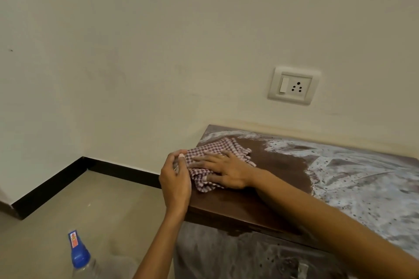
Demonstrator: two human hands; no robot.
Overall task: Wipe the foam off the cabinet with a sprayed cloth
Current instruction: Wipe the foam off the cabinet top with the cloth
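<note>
right hand (223,170) is pressing flat, fingers spread, on the cloth (215,148) | left hand (175,179) is curling beside it, grip unclear | cloth is lying at the cabinet (272,190) top's left edge | looking soft, light, floppy: pressing its middle seems best | foam (362,179) is waiting rightward

We see only part of the checked cloth (217,147): the right hand (226,171) lies flat across its middle, and a fold covers part of that hand's nearer fingers. The left hand (175,181) shows us its back at the cabinet's (226,206) left end, so its fingers are mostly hidden. We cannot tell whether they pinch the cloth or only touch it. The right forearm (317,217) hides a strip of the cabinet top and of the foam (362,179). The right edge cuts off the top, and the bottom edge cuts the cabinet front, both arms and the spray bottle (79,256). The print on the bottle's nozzle is too small for us to read.
</note>
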